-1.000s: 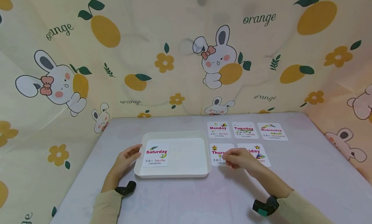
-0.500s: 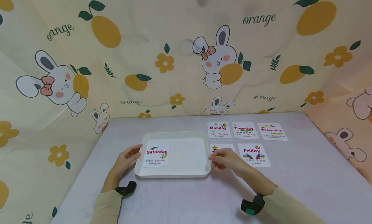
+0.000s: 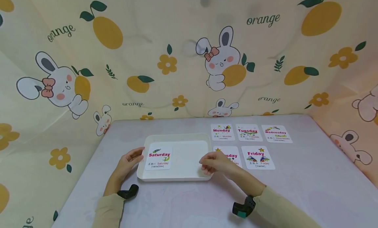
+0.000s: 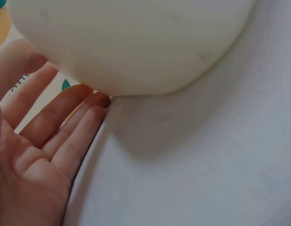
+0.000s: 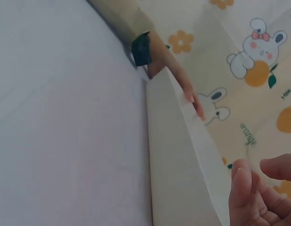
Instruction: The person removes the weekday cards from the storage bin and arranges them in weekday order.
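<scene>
My left hand (image 3: 129,161) touches the left rim of the white tray (image 3: 177,179). In the left wrist view its relaxed fingers (image 4: 79,136) lie against the tray's outer side. Inside the tray, toward the left, lies a white "Saturday" card (image 3: 157,158). My right hand (image 3: 221,164) is over the tray's right end. The right wrist view shows a gap between its thumb and bent forefinger (image 5: 241,186), with nothing in it. Behind that hand is the "Thursday" card (image 3: 233,151), partly hidden, and beside it the "Friday" card (image 3: 258,158).
At the back right, "Monday" (image 3: 222,133), "Tuesday" (image 3: 249,133) and "Wednesday" (image 3: 277,134) cards form a row on the pale table (image 3: 171,205). A patterned cloth (image 3: 183,31) with rabbits and oranges hangs behind and along the sides.
My right hand has moved left from over the Thursday card to the tray's right end, uncovering the Friday card. The left hand, tray and Saturday card have stayed put.
</scene>
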Motion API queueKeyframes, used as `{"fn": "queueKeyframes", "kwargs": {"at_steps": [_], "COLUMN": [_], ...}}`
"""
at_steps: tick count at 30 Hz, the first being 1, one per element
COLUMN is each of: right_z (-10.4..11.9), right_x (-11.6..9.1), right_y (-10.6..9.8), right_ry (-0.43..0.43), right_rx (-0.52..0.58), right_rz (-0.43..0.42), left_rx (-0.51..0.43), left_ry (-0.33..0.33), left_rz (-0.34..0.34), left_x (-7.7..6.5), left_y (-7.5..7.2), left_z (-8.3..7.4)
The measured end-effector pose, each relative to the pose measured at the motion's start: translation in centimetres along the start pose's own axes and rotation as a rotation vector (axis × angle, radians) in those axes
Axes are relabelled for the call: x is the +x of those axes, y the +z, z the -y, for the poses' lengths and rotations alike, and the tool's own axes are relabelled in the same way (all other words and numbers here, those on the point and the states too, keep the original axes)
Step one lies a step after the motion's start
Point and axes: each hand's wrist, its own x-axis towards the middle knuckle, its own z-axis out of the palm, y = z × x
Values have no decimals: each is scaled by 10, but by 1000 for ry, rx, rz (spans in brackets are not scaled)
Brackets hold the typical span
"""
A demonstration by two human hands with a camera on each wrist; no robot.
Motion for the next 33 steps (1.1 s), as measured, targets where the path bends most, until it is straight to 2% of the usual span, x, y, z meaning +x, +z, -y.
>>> {"fn": "queueKeyframes", "kwargs": {"at_steps": [7, 15, 24, 29, 33], "right_z": [1, 5, 7, 7, 3], "right_x": [14, 29, 41, 49, 56], "right_y": [10, 18, 34, 40, 49], "right_ry": [41, 91, 128, 159, 197], "right_rx": [57, 196, 254, 356, 442], "right_rz": [-9, 7, 10, 51, 38], "left_rx": [-13, 2, 3, 1, 3], "left_ry": [26, 16, 23, 30, 28], "left_rz": [12, 6, 10, 9, 8], "left_x": [1, 2, 1, 0, 0], "left_y": [0, 0, 0, 1, 1], "left_z": [2, 3, 2, 2, 3]}}
